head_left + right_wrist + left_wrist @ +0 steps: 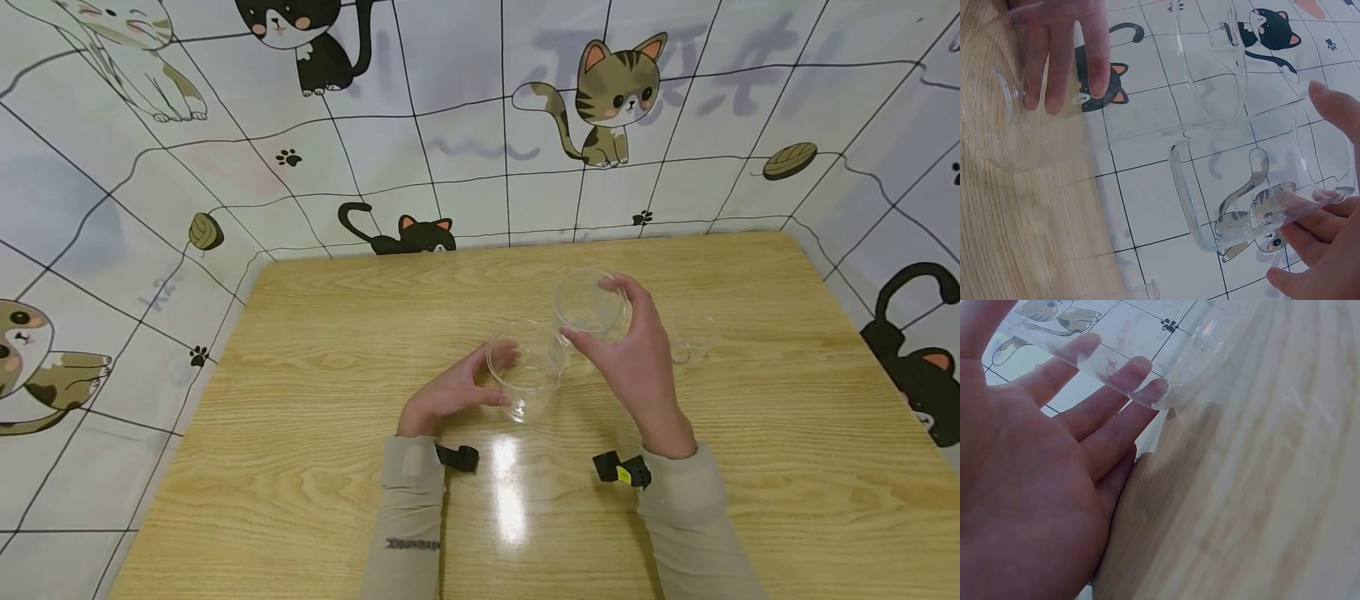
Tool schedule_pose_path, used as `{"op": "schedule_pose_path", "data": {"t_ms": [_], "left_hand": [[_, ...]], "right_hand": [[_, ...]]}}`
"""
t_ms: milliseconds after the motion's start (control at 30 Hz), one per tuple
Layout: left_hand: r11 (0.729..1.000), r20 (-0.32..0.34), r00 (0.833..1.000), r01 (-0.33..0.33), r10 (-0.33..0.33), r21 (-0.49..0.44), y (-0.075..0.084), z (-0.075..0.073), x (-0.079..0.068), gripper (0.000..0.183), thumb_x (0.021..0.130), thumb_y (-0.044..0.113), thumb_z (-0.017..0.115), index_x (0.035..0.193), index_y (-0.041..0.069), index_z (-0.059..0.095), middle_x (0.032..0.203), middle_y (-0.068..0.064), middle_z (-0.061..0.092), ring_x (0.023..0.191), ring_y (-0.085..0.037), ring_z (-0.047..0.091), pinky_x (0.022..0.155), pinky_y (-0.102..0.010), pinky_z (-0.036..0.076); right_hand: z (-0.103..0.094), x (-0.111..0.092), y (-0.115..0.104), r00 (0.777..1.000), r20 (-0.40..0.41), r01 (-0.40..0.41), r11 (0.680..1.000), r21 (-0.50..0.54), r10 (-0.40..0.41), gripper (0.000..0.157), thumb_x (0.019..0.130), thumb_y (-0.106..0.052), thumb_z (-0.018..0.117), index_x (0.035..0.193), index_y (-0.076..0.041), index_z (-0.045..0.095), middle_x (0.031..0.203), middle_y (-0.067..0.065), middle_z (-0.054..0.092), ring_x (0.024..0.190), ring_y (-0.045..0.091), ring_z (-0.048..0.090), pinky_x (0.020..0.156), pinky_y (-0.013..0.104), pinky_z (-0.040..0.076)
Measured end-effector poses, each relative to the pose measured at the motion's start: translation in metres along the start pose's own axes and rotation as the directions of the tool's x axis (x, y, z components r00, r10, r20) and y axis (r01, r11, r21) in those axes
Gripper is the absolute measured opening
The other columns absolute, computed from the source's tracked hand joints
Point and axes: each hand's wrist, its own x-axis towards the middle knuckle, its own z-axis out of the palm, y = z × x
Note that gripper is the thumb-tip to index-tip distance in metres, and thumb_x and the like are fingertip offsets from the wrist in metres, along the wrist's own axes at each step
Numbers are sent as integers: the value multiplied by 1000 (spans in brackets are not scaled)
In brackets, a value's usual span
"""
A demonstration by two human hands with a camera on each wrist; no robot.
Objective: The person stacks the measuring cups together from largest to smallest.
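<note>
Clear large beaker (536, 379), gripped by the left hand (457, 387). Beside it, the right hand (637, 367) pinches a smaller beaker (588, 310); a slipping grip could crack both.

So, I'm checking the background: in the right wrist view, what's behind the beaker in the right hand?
Through the clear beaker, a striped cat printed on the wall shows. The right hand covers part of the cat's face there, so that part can't be seen.

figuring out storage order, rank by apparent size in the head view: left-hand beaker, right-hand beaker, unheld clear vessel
1. Left-hand beaker
2. Right-hand beaker, rim nearly as wide
3. Unheld clear vessel, clearly smallest
</note>
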Motion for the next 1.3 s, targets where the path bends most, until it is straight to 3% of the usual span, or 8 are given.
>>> {"op": "schedule_pose_path", "data": {"t_ms": [500,1300], "left_hand": [[1000,1,1000,-17,17,-1,0,0,0,79,80,14,72,143,10,26,145,-12,35,136,-23,30,109,-43,24],[1000,-8,1000,-14,14,-1,1,0,0,78,79,11,71,143,10,27,145,-12,35,136,-22,30,110,-43,23]], "right_hand": [[-3,-2,-6,999,-20,28,999,15,-28,76,69,-43,78,132,-21,41,134,-6,45,132,15,32,102,48,31],[-4,-3,-9,999,-32,25,1000,13,-25,76,69,-42,78,132,-19,42,136,-4,43,132,18,33,102,49,30]]}}
